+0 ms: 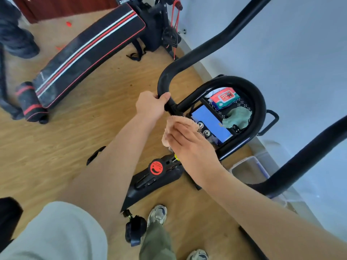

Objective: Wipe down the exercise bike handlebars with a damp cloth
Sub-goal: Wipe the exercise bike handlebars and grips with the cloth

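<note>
The exercise bike's black handlebars [206, 44] curve from the upper right down to a bend at the centre. My left hand [150, 106] grips that bend, fingers curled round the tube. Just below it, my right hand [189, 145] presses a pinkish-beige cloth [174, 124] against the middle of the bar near the stem, fingers lying over the cloth. A second black handlebar arm [300, 166] runs along the right side.
Inside the handlebar loop, a tray [242, 104] holds a blue screen [210, 122], a green cloth [237, 117] and a red wipes pack [224, 96]. A black-and-red sit-up bench [84, 57] lies on the wooden floor at left. A clear plastic bin [249, 169] stands by the grey wall.
</note>
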